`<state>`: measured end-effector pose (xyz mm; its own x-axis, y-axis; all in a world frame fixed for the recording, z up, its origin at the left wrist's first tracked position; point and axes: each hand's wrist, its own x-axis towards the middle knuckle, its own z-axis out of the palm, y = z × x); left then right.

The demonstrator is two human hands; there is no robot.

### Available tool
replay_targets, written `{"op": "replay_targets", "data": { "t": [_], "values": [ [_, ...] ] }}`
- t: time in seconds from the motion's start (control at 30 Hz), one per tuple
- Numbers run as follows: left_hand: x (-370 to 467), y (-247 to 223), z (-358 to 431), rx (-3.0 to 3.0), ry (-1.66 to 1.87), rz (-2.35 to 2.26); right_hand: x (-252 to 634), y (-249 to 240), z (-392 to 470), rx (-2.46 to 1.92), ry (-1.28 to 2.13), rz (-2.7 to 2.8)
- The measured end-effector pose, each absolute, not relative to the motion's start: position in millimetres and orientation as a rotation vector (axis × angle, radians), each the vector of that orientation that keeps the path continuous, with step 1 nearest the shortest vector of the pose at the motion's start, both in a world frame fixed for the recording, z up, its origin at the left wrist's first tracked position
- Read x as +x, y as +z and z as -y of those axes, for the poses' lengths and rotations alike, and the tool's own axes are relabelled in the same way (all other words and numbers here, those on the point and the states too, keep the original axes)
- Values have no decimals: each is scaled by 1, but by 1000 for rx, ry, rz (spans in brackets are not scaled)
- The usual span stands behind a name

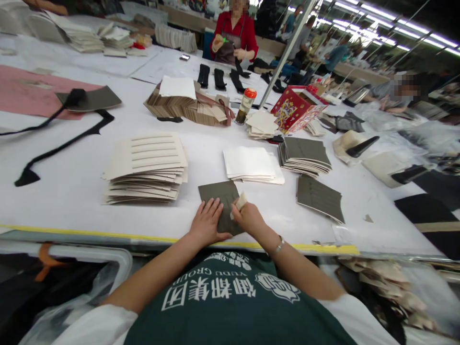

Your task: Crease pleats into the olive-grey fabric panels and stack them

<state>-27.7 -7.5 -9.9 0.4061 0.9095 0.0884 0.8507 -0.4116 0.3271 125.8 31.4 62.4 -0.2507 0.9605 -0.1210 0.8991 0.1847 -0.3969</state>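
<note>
A dark grey-green panel (225, 221) lies flat near the table's front edge. My left hand (207, 221) rests on its left side with the fingers spread. Over the panel's right side, my right hand (249, 218) is closed around a small cream-coloured piece (241, 200), perhaps a folded cloth; its kind is not clear. Just behind the panel sits a pile of white sheets (249, 163). To the left stands a tall stack of cream panels (147, 167) with raised strips on top. Dark panels (305, 155) are stacked to the right, with another dark pile (319, 199) in front of them.
Farther back are bundled brown pieces (172, 103), a jar with an orange lid (246, 105) and a red patterned box (298, 108). Black straps (68, 136) lie at left. A slanted metal pole (287, 52) rises behind. A co-worker in red (235, 36) faces me across the table.
</note>
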Motion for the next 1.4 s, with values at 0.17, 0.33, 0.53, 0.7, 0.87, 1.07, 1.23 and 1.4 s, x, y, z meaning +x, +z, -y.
{"op": "replay_targets", "data": {
  "t": [0.17, 0.33, 0.53, 0.7, 0.87, 1.07, 1.23, 1.4],
  "values": [
    [-34, -7, 3, 2442, 318, -1464, 122, 59, -38, -1780, 482, 2346],
    [-50, -1, 3, 2425, 240, -1425, 112, 57, -58, -1782, 371, 2242],
    [-52, -4, 10, 2358, 277, -1570, 123, 58, -20, -1801, 507, 2361],
    [-49, -5, 10, 2367, 277, -1585, 103, 58, -48, -1836, 440, 2120],
    [-49, -6, 10, 2372, 292, -1600, 125, 58, -11, -1766, 927, 2169],
    [-47, -6, 10, 2366, 268, -1611, 98, 53, -48, -1754, 621, 2026],
    [-47, -4, 11, 2350, 280, -1611, 105, 53, -9, -1818, 529, 2213],
    [-61, 5, 3, 2370, 163, -1456, 102, 51, -15, -1789, 486, 2255]
  ]
}}
